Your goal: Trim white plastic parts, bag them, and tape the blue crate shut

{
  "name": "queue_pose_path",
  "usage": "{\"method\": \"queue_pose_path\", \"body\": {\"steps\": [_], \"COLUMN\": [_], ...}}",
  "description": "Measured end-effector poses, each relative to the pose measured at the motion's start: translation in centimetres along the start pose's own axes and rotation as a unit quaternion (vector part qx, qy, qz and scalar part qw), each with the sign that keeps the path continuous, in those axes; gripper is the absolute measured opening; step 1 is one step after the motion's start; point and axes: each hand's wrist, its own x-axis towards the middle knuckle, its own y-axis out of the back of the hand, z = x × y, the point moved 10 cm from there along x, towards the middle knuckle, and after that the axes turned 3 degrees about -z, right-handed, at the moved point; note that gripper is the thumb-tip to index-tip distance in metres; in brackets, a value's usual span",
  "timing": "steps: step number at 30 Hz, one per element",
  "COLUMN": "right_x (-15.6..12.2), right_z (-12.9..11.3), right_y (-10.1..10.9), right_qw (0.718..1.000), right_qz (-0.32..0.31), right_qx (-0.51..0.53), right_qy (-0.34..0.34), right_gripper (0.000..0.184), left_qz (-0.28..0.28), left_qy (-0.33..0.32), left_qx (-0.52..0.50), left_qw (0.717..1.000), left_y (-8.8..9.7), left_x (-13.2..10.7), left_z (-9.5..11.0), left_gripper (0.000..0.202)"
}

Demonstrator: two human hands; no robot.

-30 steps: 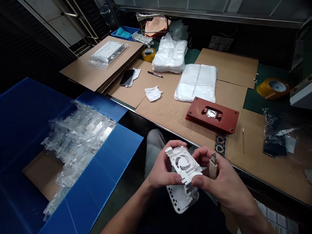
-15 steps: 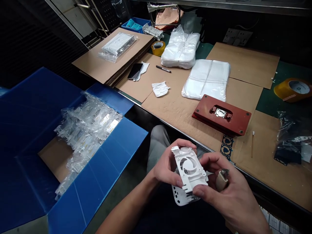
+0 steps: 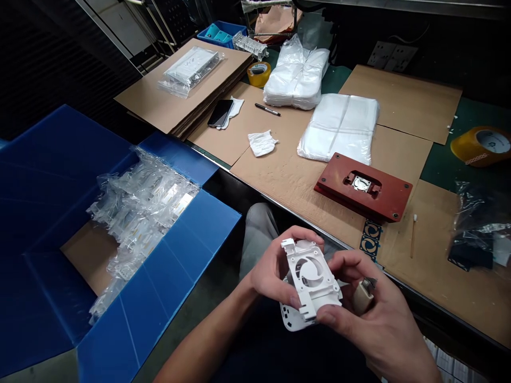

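Brown cardboard sheets (image 3: 287, 178) covered much of the green workbench (image 3: 477, 118), and an opened blue box (image 3: 159, 287) stood to its left with clear-bagged pieces (image 3: 139, 213) inside. Just short of the bench's front edge, above the person's lap, two hands held a white plastic part (image 3: 322, 299). Its round, fan-like opening faced up toward the head camera. The long axis of its upper frame ran aslant, the far end leaning left and the near end lying to the right, toward the person. Beneath the frame, a rounded section with dark slots jutted out at the near left.

The left hand (image 3: 275, 274) pinched the part, thumb along its left edge and forefinger bent around the far end; its other fingers were hidden. The right hand (image 3: 377, 314) pressed its thumb on the near right corner, with curled fingers by the right side. Tucked in that same hand was a beige tool (image 3: 362, 298), its metal end pointing away and rightward. Beyond, on the cardboard, lay a red fixture (image 3: 339, 181), with a cotton swab (image 3: 413, 236) to its right.
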Motion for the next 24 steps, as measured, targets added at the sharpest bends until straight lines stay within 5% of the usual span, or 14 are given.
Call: {"method": "queue_pose_path", "body": {"steps": [16, 24], "right_x": [0.4, 1.9], "right_z": [-0.6, -0.1], "right_y": [0.6, 0.7], "right_qw": [0.998, 0.998], "right_qz": [-0.007, -0.002], "right_qx": [-0.025, 0.043], "right_qy": [0.051, 0.049], "right_gripper": [0.045, 0.063], "left_qz": [0.018, 0.196], "left_qy": [0.017, -0.103], "left_qx": [0.028, 0.167], "left_qw": [0.999, 0.961], "left_y": [0.6, 2.0], "left_x": [0.1, -1.5], "left_z": [-0.3, 2.7], "left_gripper": [0.078, 0.070]}}
